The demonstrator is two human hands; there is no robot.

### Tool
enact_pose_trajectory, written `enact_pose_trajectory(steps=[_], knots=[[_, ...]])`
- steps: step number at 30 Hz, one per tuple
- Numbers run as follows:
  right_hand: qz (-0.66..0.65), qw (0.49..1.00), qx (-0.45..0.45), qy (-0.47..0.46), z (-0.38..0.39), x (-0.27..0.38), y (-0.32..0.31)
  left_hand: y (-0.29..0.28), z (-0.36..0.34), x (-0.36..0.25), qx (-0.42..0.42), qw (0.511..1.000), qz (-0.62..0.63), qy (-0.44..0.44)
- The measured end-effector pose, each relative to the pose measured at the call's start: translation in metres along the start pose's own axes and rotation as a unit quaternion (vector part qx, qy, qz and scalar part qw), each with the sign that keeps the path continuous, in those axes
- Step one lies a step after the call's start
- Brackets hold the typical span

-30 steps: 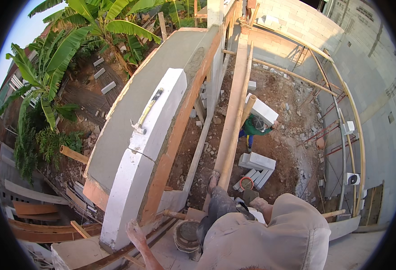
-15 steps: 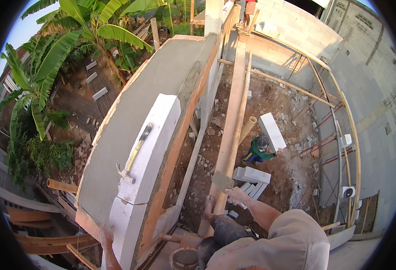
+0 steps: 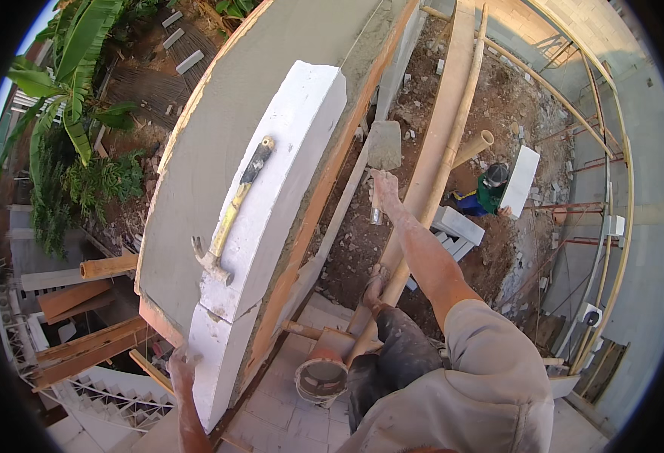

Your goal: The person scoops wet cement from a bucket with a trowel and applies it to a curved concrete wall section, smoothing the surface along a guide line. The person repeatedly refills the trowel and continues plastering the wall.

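Note:
My right hand (image 3: 385,192) is closed on a trowel (image 3: 385,147) held out beside the orange formwork edge, its flat blade greyed with mortar. My left hand (image 3: 181,362) grips the left edge of the lower white block (image 3: 215,362), which lies end to end with a longer white block (image 3: 287,128) along the mortar-topped wall (image 3: 204,136). On that longer block rests a claw hammer (image 3: 234,215) with a yellow and black handle. A bucket of grey mortar (image 3: 321,374) stands by my legs, and my bare foot is on a narrow plank (image 3: 441,83).
Below right, over rubble ground, a co-worker (image 3: 487,189) holds a white block (image 3: 521,181) near stacked blocks (image 3: 453,223). A bamboo pole (image 3: 464,124) runs beside the plank; rails and scaffold line the grey wall (image 3: 641,226). Banana plants (image 3: 68,83) grow beyond the drop at left.
My right hand has come up from near my lap and moved forward with the trowel. My left hand has moved onto the block's edge. The co-worker's block has shifted, and my view has tilted downward.

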State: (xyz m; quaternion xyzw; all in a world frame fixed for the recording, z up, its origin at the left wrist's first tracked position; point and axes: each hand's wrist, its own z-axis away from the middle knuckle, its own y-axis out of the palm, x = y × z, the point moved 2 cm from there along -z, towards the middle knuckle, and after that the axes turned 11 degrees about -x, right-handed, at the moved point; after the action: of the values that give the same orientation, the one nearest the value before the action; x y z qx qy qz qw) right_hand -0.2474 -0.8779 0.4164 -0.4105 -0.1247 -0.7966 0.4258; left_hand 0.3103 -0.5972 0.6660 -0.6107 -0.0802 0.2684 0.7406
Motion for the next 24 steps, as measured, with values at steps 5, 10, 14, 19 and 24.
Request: enact_pose_trajectory(steps=[5,10,14,19,24], knots=[[-0.005,1.000,-0.010,-0.009,-0.044,0.010,0.066,0.015,-0.016,0.009,0.004,1.000,-0.011,0.027],[0.025,0.986,-0.070,-0.146,-0.116,-0.003,0.102,0.014,-0.018,-0.006,-0.002,1.000,0.001,0.013],[0.017,0.980,-0.078,-0.180,-0.090,-0.032,0.108,0.018,-0.011,0.012,-0.006,1.000,0.012,0.007],[0.016,0.955,-0.132,-0.265,-0.066,-0.067,0.106,0.019,-0.018,0.012,-0.008,0.999,0.029,0.022],[0.035,0.960,-0.078,-0.268,0.020,-0.063,0.080,0.018,-0.022,0.009,0.001,1.000,0.022,0.017]])
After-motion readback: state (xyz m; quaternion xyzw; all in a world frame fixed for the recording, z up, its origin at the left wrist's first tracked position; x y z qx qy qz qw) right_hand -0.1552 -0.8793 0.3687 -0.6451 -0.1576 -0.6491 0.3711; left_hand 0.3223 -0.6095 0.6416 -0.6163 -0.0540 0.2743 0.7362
